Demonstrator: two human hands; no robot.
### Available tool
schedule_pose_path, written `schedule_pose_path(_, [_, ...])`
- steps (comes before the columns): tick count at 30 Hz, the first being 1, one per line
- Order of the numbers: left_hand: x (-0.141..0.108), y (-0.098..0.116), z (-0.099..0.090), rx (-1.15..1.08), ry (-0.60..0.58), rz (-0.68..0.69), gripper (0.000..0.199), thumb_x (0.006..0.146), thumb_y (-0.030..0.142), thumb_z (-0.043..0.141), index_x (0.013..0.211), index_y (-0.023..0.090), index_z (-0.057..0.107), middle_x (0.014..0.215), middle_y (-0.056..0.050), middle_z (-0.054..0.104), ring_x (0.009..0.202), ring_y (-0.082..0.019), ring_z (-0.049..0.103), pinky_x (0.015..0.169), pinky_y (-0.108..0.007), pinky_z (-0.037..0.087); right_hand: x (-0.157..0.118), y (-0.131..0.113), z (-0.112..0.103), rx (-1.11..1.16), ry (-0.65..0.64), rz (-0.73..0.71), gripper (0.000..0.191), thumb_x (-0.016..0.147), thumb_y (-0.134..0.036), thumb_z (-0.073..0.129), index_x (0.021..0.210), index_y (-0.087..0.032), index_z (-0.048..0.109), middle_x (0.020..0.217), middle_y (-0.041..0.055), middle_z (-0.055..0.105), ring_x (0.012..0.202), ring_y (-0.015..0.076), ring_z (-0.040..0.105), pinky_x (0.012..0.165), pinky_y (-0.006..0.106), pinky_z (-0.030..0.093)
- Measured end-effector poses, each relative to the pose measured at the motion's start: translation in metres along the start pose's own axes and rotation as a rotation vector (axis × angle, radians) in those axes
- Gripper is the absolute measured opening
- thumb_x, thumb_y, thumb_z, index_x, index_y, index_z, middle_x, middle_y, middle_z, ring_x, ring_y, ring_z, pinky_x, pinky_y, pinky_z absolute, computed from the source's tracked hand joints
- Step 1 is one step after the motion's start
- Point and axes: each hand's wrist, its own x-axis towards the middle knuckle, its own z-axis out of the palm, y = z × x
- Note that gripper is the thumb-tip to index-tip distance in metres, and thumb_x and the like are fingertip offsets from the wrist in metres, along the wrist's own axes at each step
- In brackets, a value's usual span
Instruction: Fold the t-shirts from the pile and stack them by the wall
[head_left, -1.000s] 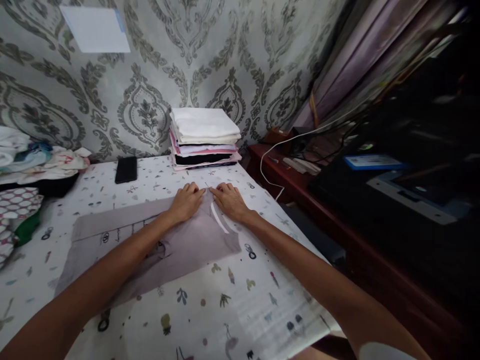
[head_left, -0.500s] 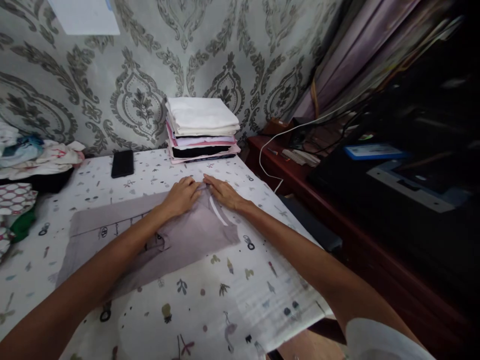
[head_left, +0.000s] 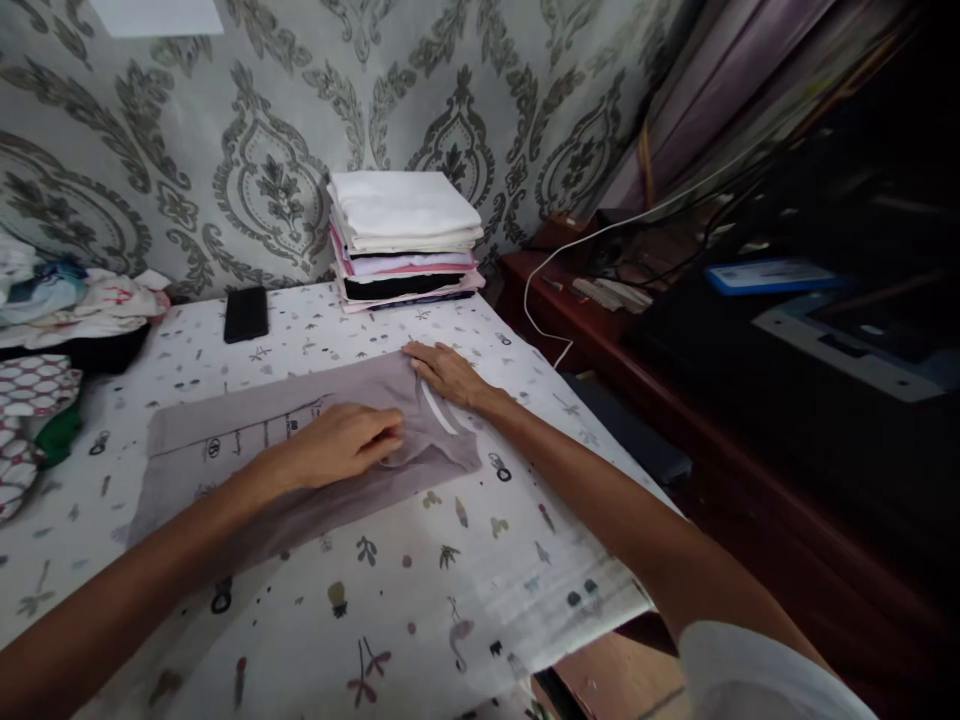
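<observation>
A greyish-mauve shirt [head_left: 375,385] lies folded lengthwise on the table, with dark printed lettering and a white strip by its neckline. My left hand [head_left: 341,443] is over the middle of it, fingers drawn together in a pinch on the fabric, which creases at the fingertips. My right hand [head_left: 450,375] rests at the far corner near the neckline, its fingers stretched out and lying flat on the edge of the cloth.
The table has a white patterned cover [head_left: 420,600]. At the back stand a folded clothes stack [head_left: 405,235] and a black phone [head_left: 246,314]. Crumpled clothes [head_left: 75,320] lie on the left. A reddish-brown desk [head_left: 600,350] with a white cable [head_left: 529,300] is on the right.
My left hand has moved from the shirt's far edge toward me, onto its middle. The fabric's far side now lies flatter. My right hand stays at the far corner.
</observation>
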Motion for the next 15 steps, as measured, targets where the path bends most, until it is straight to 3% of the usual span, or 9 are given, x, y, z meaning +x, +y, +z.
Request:
schedule_pose_path(4, [0.016,-0.001,0.01,0.095,0.115,-0.077,0.026,0.101,0.02,0.038,0.113,0.024,0.06,0.084,0.0,0.065,0.073,-0.016,0.061,0.066,-0.027,0.04,0.0,0.002,0.001,-0.005,-0.008,0.004,0.047,0.106,-0.037,0.029,0.146,-0.022,0.049,0.153,0.0072,0.05,0.144,0.0221,0.042,0.122,0.05,0.024])
schedule_pose_path(6, [0.029,-0.004,0.014,0.24,0.087,-0.039,0.036,0.096,0.011,0.04,0.121,0.027,0.06,0.092,-0.002,0.065,0.075,-0.017,0.061,0.064,-0.027,0.04,-0.001,0.002,0.001,-0.008,-0.017,0.009,0.048,0.106,-0.039,0.027,0.147,-0.023,0.049,0.153,0.0066,0.05,0.144,0.0213,0.042,0.122,0.05,0.024])
schedule_pose_path(10, [0.041,-0.003,0.016,0.392,-0.014,0.036,0.033,0.089,0.005,0.042,0.105,0.024,0.064,0.092,-0.003,0.062,0.075,-0.018,0.06,0.062,-0.028,0.04,-0.001,0.002,-0.001,-0.002,-0.016,0.017,0.048,0.106,-0.036,0.029,0.147,-0.022,0.047,0.152,0.007,0.051,0.144,0.0194,0.042,0.123,0.046,0.024])
schedule_pose_path(15, [0.038,0.002,0.012,0.373,-0.042,0.045,0.024,0.086,0.008,0.043,0.092,0.021,0.063,0.089,-0.005,0.063,0.077,-0.02,0.061,0.064,-0.031,0.043,0.0,0.001,0.0,0.012,0.004,0.026,0.046,0.104,-0.033,0.034,0.146,-0.022,0.048,0.15,0.0081,0.053,0.142,0.0212,0.044,0.121,0.05,0.026])
